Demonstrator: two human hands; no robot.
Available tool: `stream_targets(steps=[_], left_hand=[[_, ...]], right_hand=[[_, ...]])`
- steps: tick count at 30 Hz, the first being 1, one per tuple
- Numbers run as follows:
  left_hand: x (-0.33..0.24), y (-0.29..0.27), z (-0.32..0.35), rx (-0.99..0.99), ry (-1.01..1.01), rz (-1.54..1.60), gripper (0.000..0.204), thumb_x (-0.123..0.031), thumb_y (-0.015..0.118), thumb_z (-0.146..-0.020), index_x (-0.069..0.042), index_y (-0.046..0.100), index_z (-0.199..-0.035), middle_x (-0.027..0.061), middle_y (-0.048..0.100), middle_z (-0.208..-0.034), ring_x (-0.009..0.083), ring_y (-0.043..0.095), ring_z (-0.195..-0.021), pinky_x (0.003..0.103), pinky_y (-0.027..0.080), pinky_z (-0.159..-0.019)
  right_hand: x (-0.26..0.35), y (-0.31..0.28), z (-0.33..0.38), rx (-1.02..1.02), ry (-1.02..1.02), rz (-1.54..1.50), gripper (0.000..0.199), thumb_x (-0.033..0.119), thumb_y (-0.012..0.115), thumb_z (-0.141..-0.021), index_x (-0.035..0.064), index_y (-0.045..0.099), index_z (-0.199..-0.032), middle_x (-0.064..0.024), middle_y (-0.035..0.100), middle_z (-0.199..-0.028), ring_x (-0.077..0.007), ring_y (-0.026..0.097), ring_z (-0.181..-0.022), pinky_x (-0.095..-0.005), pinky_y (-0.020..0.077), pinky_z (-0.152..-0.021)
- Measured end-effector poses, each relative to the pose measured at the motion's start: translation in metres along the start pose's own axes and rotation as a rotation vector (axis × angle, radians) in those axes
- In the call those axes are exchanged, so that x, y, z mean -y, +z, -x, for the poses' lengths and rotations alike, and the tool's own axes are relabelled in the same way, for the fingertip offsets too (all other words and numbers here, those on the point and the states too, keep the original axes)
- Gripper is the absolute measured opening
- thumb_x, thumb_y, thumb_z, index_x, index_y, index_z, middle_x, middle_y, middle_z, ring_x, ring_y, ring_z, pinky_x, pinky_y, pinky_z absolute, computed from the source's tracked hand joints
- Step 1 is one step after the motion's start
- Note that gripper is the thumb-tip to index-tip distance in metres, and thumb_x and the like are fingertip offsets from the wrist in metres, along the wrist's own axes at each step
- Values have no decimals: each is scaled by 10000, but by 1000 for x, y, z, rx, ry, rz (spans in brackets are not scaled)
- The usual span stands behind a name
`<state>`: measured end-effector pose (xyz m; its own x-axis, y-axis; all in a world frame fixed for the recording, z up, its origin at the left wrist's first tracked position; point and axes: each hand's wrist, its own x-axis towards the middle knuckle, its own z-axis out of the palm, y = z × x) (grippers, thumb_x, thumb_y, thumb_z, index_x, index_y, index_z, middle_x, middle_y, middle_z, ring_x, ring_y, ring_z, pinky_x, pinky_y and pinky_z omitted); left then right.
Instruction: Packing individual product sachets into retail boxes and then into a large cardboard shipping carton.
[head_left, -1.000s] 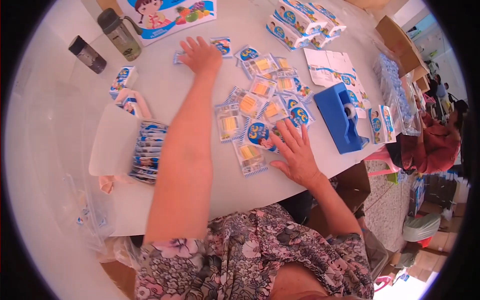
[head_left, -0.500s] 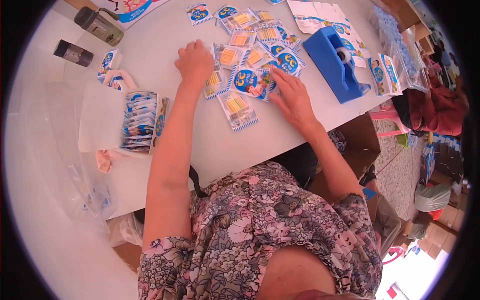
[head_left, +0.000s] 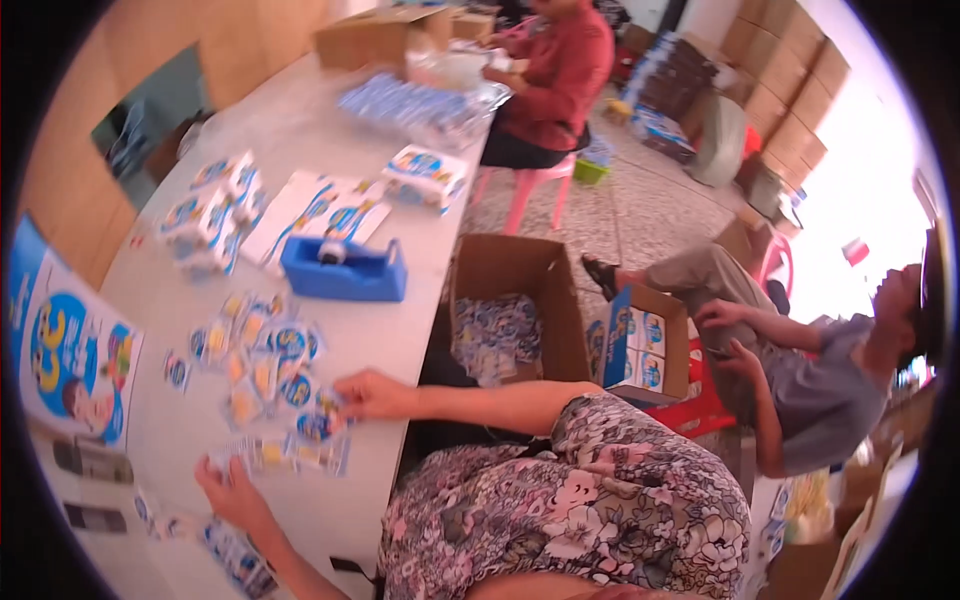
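Note:
A loose heap of small blue-and-white packets (head_left: 262,350) lies on the white table, some with their clear sides up showing yellow sticks. My right hand (head_left: 378,396) is closed at the near edge of the heap, pinching a packet (head_left: 320,424) between thumb and fingers. Beside it, a row of packets (head_left: 292,455) lies clear side up. To the left of that row my left hand (head_left: 236,496) hovers low with thumb and fingers apart, close to the row's end. The picture is somewhat blurred.
A blue tape dispenser (head_left: 345,268) and a flat printed carton (head_left: 315,215) lie beyond the heap. An open carton of packets (head_left: 238,555) stands near my left forearm. Cardboard boxes (head_left: 565,300) sit on the floor to the right. Two other people sit nearby.
The view has swung to the right, bringing in the floor boxes and a seated person. My right hand has closed on a packet; my left hand is now beside the row of packets.

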<state>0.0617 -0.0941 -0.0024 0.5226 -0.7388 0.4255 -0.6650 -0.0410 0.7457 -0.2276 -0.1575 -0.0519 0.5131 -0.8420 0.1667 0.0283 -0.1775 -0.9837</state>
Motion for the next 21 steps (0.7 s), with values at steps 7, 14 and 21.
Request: stream_targets(steps=[7,14,21], left_hand=[[9,-23,85,346,427,-53,206,-71,613,-859,25,578,-1038,160,565,-940,294,563,-843,374,469,-761],[-2,-15,92,258,385,-73,259,45,641,-745,-39,649,-990,149,626,-1000,331,575,-982,425,459,-861],[-68,-19,109,144,480,-38,179,10,735,-744,-64,657,-887,141,636,-1037,302,620,-930,383,519,-744]], right_hand=[[2,44,-1,127,-144,592,180,231,621,-811,58,574,-793,-204,612,-677,-423,617,-668,-497,480,-606],[29,-35,-9,-67,83,411,155,76,643,-878,6,631,-1016,-61,730,-888,-111,655,-746,-270,525,-662],[34,-2,10,267,160,386,103,71,654,-893,47,675,-991,-23,687,-881,-89,614,-800,-239,474,-682]])
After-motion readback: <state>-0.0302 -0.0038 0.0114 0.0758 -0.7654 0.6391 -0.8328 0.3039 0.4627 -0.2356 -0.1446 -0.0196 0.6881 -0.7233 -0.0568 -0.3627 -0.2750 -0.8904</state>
